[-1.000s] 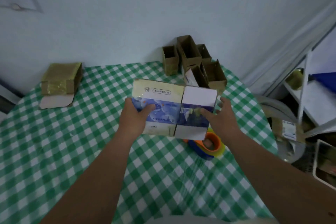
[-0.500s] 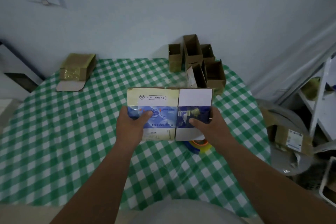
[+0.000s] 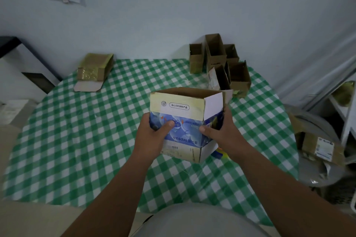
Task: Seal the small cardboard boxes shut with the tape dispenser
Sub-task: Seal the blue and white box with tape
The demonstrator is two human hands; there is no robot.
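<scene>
A: On the green checked table (image 3: pixel 96 140), biggest thing first: round top, checked cloth, pushed against the wall. Why's the work happening mid-table?

B: Room to turn a box, I'd guess. Next down: printed box (image 3: pixel 185 121), blue and cream, held just above the cloth at centre, top flaps up, mouth open. Not sealed yet.

A: Other boxes?

B: Cluster of open brown boxes (image 3: pixel 219 63) at the far right edge, well apart from the hands, likely the queue. One gold-taped box (image 3: pixel 94 69) far left, lying on its side, flap out.

A: Hands?

B: Left hand (image 3: pixel 154 136) clamped on the box's left face, thumb across the front. Right hand (image 3: pixel 221 131) grips the right corner, thumb on the front, fingers wrapped behind. Both-sided hold looks meant to square it up before folding flaps.

A: Dispenser?

B: Tape dispenser (image 3: pixel 219 153), only a blue and orange sliver showing, on the cloth just beside the right wrist, mostly hidden by the box. Untouched, within reach.
</scene>
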